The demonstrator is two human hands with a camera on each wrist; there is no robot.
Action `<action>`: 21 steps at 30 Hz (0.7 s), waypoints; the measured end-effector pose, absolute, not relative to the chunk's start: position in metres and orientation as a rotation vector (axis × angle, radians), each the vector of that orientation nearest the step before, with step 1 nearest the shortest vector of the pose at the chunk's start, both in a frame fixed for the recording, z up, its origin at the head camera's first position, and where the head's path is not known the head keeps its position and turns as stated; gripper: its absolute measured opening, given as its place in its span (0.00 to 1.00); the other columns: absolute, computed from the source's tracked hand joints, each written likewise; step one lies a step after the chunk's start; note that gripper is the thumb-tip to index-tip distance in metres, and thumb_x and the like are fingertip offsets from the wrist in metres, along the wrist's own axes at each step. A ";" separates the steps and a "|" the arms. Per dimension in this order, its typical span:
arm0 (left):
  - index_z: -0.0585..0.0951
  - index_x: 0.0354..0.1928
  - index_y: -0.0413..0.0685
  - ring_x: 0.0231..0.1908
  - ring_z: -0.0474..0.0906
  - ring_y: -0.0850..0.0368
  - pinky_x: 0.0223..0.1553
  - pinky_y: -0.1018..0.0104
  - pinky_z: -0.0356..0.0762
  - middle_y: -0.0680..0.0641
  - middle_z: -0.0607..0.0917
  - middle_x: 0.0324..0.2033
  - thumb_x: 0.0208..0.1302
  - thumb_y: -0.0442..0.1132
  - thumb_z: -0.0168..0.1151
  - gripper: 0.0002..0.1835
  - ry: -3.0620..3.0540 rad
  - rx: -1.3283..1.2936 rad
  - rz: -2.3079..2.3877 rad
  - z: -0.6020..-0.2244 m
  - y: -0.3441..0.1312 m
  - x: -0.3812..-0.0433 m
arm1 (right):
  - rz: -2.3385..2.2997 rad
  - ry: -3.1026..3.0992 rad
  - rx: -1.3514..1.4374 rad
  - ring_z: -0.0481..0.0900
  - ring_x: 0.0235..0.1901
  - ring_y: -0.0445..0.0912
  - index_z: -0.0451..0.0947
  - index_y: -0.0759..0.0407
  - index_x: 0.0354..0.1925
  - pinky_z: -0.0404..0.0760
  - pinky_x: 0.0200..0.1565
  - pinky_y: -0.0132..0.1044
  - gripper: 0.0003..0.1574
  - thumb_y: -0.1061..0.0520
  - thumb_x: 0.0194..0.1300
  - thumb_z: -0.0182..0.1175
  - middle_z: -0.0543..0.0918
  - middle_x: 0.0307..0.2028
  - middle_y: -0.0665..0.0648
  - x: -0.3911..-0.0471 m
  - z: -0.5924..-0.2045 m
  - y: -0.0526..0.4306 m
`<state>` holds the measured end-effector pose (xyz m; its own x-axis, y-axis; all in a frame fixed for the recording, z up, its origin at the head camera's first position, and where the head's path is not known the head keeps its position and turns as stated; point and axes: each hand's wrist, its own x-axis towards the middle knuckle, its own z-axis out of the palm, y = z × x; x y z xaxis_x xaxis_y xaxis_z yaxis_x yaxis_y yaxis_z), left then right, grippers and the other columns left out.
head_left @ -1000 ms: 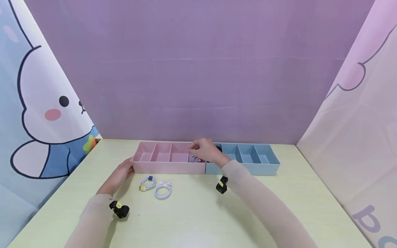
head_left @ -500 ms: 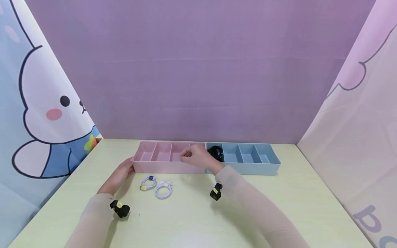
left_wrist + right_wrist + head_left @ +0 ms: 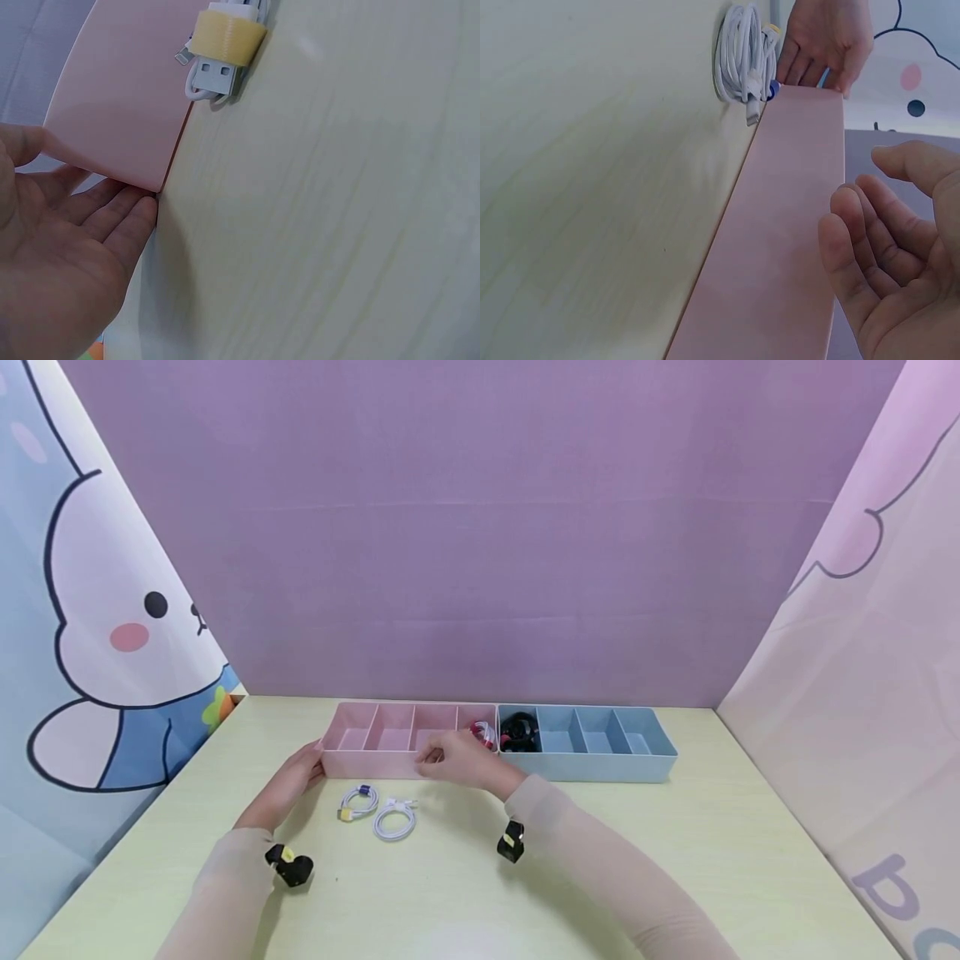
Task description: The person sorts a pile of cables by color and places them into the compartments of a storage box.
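My left hand touches the left end of a pink divided box, its thumb by the upper edge and its fingers lying along the end wall. Over the pink box's front side hovers my right hand, fingers loosely bent with nothing between them, as the right wrist view confirms. A red-and-white bundle sits in the pink box's rightmost compartment, partly covered by that hand. On the table before the box lie two coiled white charging cables: one with a yellow band and a blue tie, the other all white.
A blue divided box stands end to end with the pink one. Its leftmost compartment holds a coiled black cable. A purple backdrop rises behind the table, with printed cloth panels at both sides.
My right hand has drawn back from the pink box's rightmost compartment, moving left and toward me. The bundle inside and the black cable are now less covered. My left hand stays put.
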<state>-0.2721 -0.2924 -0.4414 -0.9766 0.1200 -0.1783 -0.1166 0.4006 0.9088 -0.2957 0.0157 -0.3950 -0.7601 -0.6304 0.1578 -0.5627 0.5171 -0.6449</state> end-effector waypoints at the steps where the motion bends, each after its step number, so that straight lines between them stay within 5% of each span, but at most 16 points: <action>1: 0.38 0.79 0.37 0.75 0.46 0.35 0.75 0.45 0.50 0.32 0.44 0.77 0.82 0.55 0.26 0.37 2.441 0.004 1.611 -0.442 -0.293 -0.272 | -1.072 2.642 -1.055 0.81 0.34 0.35 0.88 0.57 0.40 0.82 0.39 0.25 0.06 0.57 0.66 0.69 0.86 0.32 0.46 -0.295 -0.396 0.014; 21: 0.38 0.79 0.38 0.75 0.46 0.35 0.75 0.45 0.50 0.33 0.44 0.77 0.81 0.58 0.27 0.39 2.433 -0.016 1.604 -0.444 -0.293 -0.274 | -1.004 2.535 -0.999 0.79 0.34 0.34 0.86 0.56 0.41 0.81 0.38 0.24 0.08 0.55 0.65 0.70 0.84 0.33 0.43 -0.282 -0.414 -0.001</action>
